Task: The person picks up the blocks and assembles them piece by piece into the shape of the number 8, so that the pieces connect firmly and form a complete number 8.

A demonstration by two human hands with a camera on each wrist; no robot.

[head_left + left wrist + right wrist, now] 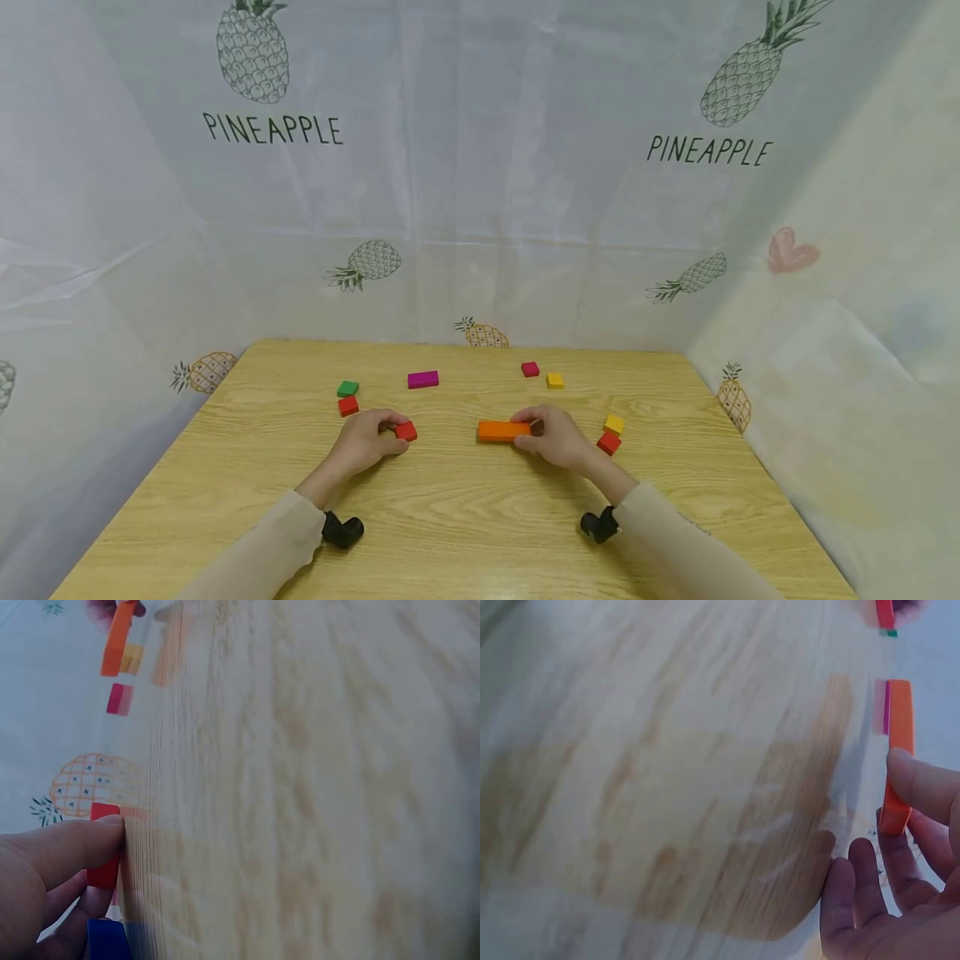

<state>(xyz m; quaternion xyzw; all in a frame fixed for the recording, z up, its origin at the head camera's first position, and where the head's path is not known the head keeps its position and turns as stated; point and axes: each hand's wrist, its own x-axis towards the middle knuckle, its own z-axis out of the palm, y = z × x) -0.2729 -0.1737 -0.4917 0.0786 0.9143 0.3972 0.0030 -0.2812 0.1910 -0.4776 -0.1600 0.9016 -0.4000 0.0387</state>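
Near the middle of the table, my left hand (pixel 363 439) pinches a small red block (pixel 406 431) between thumb and fingers. The left wrist view shows that red block (pixel 105 870) on edge, with a blue block (pixel 109 941) below it by the fingers; the hand hides the blue one in the head view. To the right, my right hand (pixel 557 437) grips one end of a long orange block (pixel 498 431), which points toward the left hand. In the right wrist view the thumb presses on the orange block (pixel 900 720) and the other fingers spread beneath it.
Behind the left hand lie a green block (pixel 348 389), another red block (pixel 348 406) and a purple block (pixel 423 380). Farther right are a crimson block (pixel 530 369) and a yellow block (pixel 555 381). Beside the right wrist sit a second yellow block (pixel 614 424) and a red one (pixel 609 443).
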